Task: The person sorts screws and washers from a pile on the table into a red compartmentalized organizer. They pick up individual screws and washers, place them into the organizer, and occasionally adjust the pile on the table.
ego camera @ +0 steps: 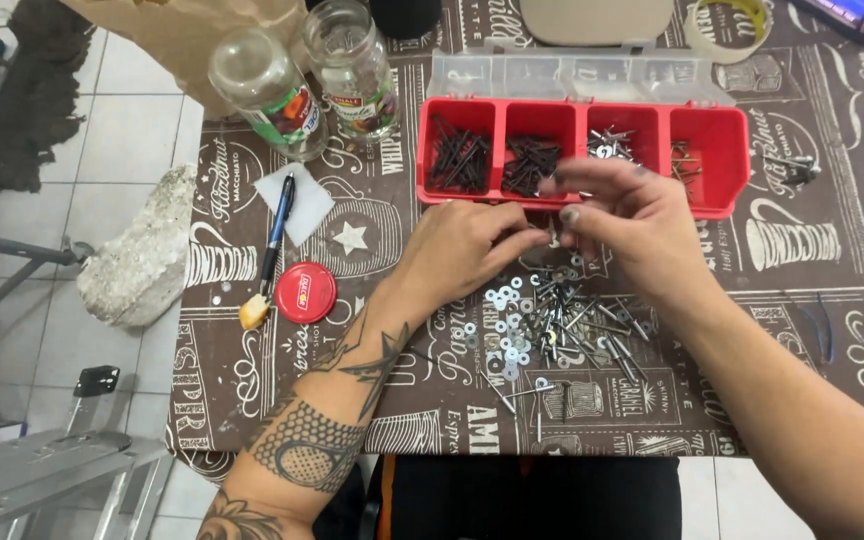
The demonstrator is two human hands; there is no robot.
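A red compartment box (722,135) with a clear lid flipped back lies at the far middle of the table; its sections hold dark screws and silver fasteners. In front of it lies a loose pile of silver screws, bolts and washers (552,325). My left hand (462,250) and my right hand (632,215) meet just above the pile, near the box's front edge. Fingertips of both hands pinch a small silver fastener (553,236) between them.
Two glass jars (297,85) stand at the far left, a red lid (305,292) and a pen (277,235) on a white pad beside them. A tape roll (727,25) lies far right. The table's left edge drops to a tiled floor with a stone and a ladder.
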